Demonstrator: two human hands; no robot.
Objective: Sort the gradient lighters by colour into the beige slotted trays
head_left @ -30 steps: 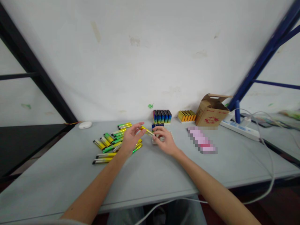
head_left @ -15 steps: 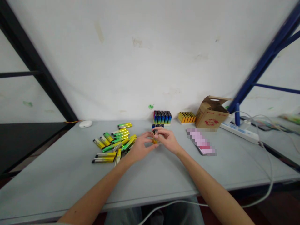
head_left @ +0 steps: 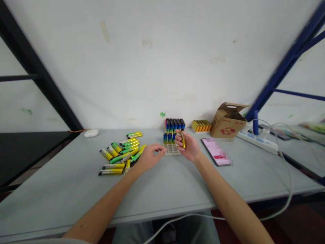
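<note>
Above the beige plastic tray, the right hand now holds a slim yellow lighter clear of the left hand.
Right grip pinches it upright; left grip stands half open, empty.

The phone has its screen pixelated, so nothing on it can be read. The right hand hides part of the lighter. The print on the cardboard box is too small to read, and the item at the far right edge is blurred.
</note>
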